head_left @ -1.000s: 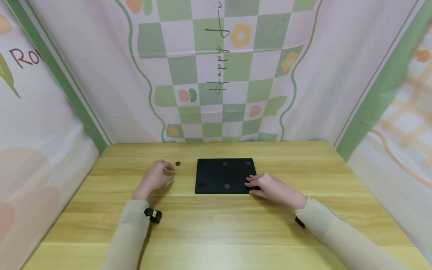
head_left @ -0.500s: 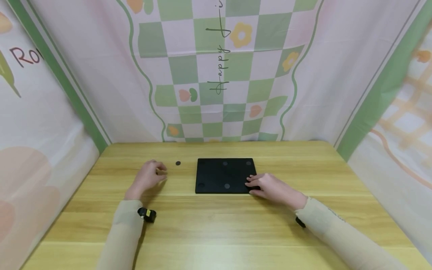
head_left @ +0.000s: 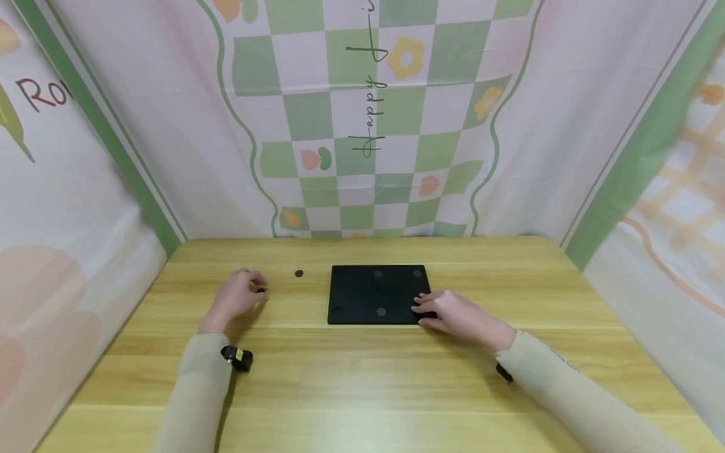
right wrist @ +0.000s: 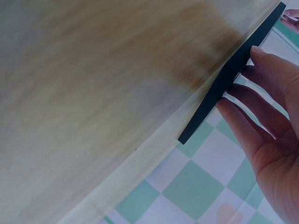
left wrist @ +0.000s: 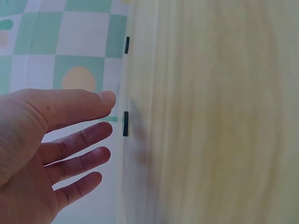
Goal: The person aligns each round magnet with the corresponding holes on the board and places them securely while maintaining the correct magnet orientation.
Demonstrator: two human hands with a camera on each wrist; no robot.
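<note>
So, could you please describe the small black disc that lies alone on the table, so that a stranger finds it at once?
Start at the black board in the middle of the wooden table. Just left of its far left corner lies the small black disc, flat on the bare wood. Unlike the other disc at the left hand, no fingers touch it.

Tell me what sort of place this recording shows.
Probably a small staged recording booth, not a lived-in room: a light wooden table closed in on three sides by pastel printed fabric sheets, with only a flat black rectangular board and small black discs on it.
</note>
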